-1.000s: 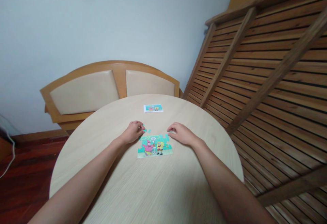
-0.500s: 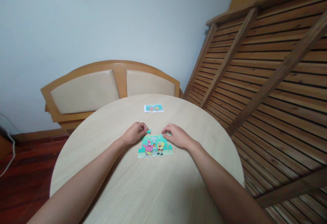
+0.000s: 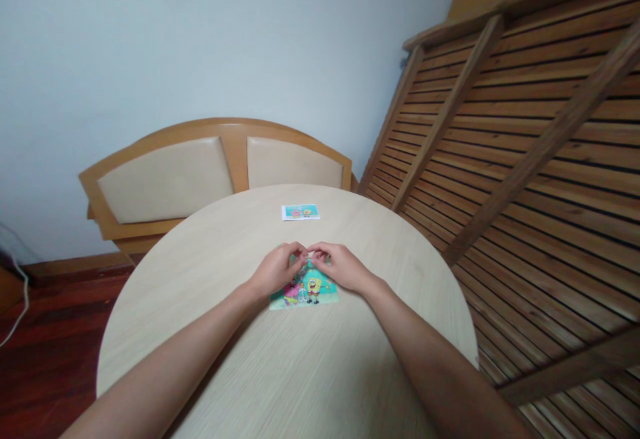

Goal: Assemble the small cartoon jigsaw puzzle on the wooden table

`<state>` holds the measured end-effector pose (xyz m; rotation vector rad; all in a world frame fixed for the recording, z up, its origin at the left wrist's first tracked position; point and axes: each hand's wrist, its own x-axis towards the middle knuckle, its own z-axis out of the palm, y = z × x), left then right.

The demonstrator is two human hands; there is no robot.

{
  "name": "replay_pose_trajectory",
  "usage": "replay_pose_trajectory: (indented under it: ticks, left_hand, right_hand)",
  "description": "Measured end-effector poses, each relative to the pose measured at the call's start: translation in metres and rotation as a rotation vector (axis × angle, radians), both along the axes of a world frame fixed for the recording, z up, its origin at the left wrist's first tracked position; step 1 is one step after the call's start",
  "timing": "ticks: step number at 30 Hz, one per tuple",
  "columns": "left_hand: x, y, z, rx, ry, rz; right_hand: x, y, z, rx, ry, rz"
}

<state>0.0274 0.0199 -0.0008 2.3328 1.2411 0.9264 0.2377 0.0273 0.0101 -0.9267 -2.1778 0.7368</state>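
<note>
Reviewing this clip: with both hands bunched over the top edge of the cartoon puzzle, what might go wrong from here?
1. The left hand and right hand meet fingertip to fingertip over the puzzle, hiding its upper part, so a piece might be pressed in misaligned.
2. The puzzle lies loose on the smooth round table; downward or sideways pressure may slide it or spring joined pieces apart.
3. The small reference picture lies well beyond the hands, making comparison awkward.
</note>
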Motion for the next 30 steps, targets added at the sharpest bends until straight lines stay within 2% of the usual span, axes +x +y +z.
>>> replay_pose_trajectory:
  ticks: [3, 7, 9, 18, 30]
  left_hand:
    - [0.001, -0.007, 0.004, 0.0, 0.053, -0.064]
    - [0.004, -0.019, 0.009, 0.062, 0.191, -0.388]
    - [0.004, -0.02, 0.01, 0.089, 0.257, -0.48]
    - [-0.004, -0.013, 0.004, 0.094, 0.307, -0.44]
    - [-0.003, -0.014, 0.006, 0.096, 0.308, -0.438]
  right_hand:
    - [0.011, 0.005, 0.0, 0.019, -0.075, -0.012]
    - [0.031, 0.014, -0.002, -0.077, -0.083, -0.055]
    - [0.04, 0.017, -0.002, -0.165, -0.059, -0.054]
    - [0.044, 0.017, -0.005, -0.403, -0.102, 0.045]
    - [0.039, 0.016, -0.007, -0.373, -0.12, 0.03]
